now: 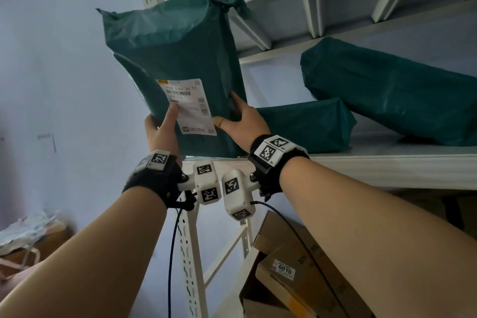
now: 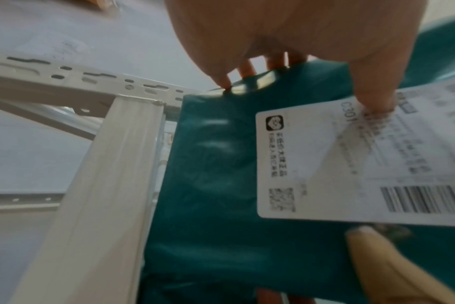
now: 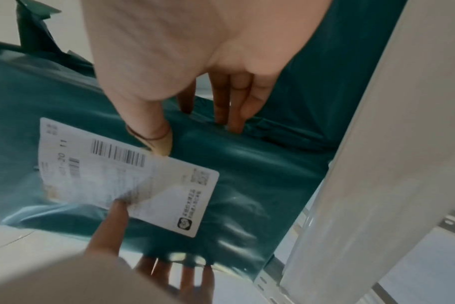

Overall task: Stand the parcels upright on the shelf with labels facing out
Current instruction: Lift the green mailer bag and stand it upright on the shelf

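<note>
Parcels in green plastic mailers fill the centre and right of the head view. At centre left, the left hand (image 1: 163, 128) grips the lower left edge of the upright parcel (image 1: 178, 59), thumb pressed on its white shipping label (image 1: 189, 108), which faces the camera. Just right of it, the right hand (image 1: 241, 121) clasps the parcel's lower right side, fingers curled behind. Further right, two more parcels (image 1: 397, 90) lie on the white metal shelf (image 1: 387, 162).

Both your arms raised, your left hand (image 1: 162, 129) gripping with thumb forward, your right hand (image 1: 242, 121) clasping opposite, fingers curled behind.
</note>
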Tool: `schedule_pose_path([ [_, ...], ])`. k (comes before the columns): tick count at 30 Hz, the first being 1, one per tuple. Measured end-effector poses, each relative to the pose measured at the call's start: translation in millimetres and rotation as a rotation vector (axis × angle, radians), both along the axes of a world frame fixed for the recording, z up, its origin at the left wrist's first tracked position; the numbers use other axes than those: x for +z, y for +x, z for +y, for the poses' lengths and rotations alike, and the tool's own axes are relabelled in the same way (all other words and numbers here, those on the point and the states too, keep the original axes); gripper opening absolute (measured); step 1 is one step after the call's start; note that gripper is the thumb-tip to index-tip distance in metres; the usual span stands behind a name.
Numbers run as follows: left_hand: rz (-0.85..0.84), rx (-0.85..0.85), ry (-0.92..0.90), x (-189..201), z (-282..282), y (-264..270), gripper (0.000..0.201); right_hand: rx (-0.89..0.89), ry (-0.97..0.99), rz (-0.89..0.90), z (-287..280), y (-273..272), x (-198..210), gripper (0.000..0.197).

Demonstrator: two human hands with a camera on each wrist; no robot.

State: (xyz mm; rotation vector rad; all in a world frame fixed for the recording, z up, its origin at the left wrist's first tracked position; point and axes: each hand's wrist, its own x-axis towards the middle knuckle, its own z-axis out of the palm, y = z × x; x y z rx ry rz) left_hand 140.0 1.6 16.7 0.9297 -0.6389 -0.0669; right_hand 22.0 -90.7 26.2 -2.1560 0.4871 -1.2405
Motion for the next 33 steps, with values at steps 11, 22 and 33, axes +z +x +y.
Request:
schedule_pose_path([
  [11,0.031,0.168,-0.005,4,23,14,0.047,0.127,-0.024,0.084,22,6,-3,0.110],
  [22,-0.012,0.271,0.105,24,23,16,0.043,0.093,-0.067,0.030,6,-14,0,0.095],
  [33,0.088,0.013,0.252,25,26,14,0.037,-0.070,-0.092,0.072,13,4,3,0.090],
])
